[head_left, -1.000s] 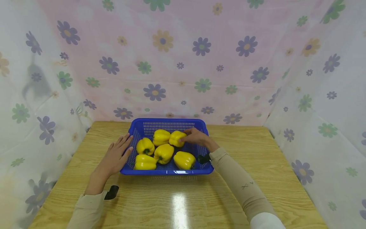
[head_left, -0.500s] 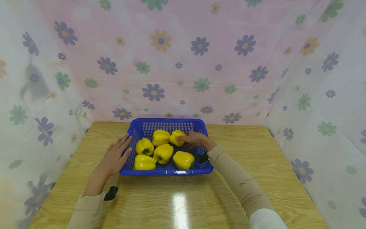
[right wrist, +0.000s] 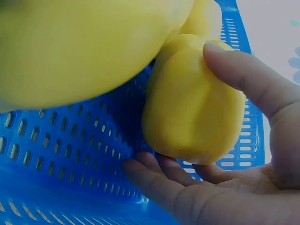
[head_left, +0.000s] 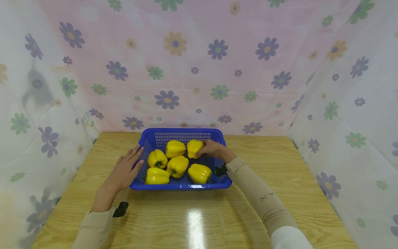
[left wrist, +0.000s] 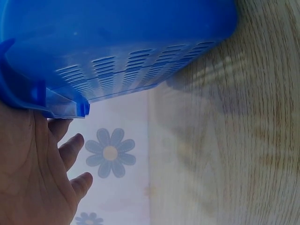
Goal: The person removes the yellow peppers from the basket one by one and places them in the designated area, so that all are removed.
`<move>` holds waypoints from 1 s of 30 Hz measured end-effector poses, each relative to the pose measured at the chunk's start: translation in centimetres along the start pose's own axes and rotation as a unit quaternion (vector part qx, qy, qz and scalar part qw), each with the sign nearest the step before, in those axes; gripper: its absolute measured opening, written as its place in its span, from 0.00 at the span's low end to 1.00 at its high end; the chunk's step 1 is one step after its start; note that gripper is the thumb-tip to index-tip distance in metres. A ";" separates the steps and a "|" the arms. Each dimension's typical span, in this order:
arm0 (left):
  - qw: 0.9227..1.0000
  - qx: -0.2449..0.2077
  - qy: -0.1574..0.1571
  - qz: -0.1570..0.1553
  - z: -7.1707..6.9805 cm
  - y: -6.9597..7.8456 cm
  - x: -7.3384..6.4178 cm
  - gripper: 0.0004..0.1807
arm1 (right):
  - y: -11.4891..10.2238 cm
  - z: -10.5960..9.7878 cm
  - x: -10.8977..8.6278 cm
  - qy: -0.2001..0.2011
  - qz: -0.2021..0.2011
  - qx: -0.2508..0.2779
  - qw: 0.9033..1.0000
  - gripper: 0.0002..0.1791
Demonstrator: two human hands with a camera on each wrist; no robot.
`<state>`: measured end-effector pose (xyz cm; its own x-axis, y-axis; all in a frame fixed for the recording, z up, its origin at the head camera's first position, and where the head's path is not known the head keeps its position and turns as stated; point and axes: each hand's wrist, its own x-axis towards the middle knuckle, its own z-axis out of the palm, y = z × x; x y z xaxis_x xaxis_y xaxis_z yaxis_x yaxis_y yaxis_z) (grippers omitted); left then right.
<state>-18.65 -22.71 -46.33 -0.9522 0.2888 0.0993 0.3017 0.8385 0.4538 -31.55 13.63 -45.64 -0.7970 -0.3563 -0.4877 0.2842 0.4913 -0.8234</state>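
Note:
Several yellow bell peppers lie in a blue plastic basket [head_left: 180, 187] in the head view. At the back right of the basket, my right hand [head_left: 216, 150] grips one bell pepper [head_left: 193, 148] by its right side. The right wrist view shows the thumb [right wrist: 234, 65] on this pepper [right wrist: 197, 108] and the other fingers curled along its opposite side. My left hand [head_left: 124, 172] rests with straight fingers along the basket's left rim. In the left wrist view its fingers [left wrist: 70, 150] extend beside the rim, holding no pepper.
The basket stands near the back edge of a wooden table [head_left: 261, 221]. A flowered cloth [head_left: 199, 83] hangs behind the table and along both sides. Other peppers lie close to the held one, including one at its left [head_left: 175, 149] and one in front [head_left: 199, 173].
My right hand has shifted its fingers on the back right pepper, which has turned and moved slightly right, opening a small gap from its left neighbour. My left hand has stayed in place.

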 end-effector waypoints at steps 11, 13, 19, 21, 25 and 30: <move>1.000 -0.004 -0.001 0.002 0.0 0.1 -0.1 0.33 | 0.2 -0.2 0.4 -0.019 -0.005 0.017 1.000 0.53; 1.000 -0.005 0.000 0.003 0.0 0.1 -0.1 0.33 | 0.2 -0.2 0.4 -0.021 -0.007 0.028 0.999 0.54; 1.000 0.003 0.008 0.006 0.1 0.0 -0.2 0.33 | 0.0 -0.1 0.4 -0.029 -0.021 0.067 0.997 0.54; 1.000 0.006 0.009 0.005 0.1 0.0 -0.2 0.33 | -0.1 -0.1 0.4 -0.031 -0.028 0.074 0.996 0.53; 1.000 0.016 0.008 0.003 0.1 0.1 -0.1 0.33 | -0.2 -0.1 0.2 -0.032 -0.042 0.079 0.995 0.52; 1.000 0.020 0.001 0.002 0.0 0.3 0.1 0.33 | -0.1 -0.2 0.3 -0.030 -0.044 0.080 0.995 0.51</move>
<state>-18.68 -22.44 -46.15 -0.9509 0.2918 0.1029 0.3076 0.8548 0.4179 -31.94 13.59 -45.61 -0.7906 -0.4410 -0.4249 0.3006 0.3250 -0.8966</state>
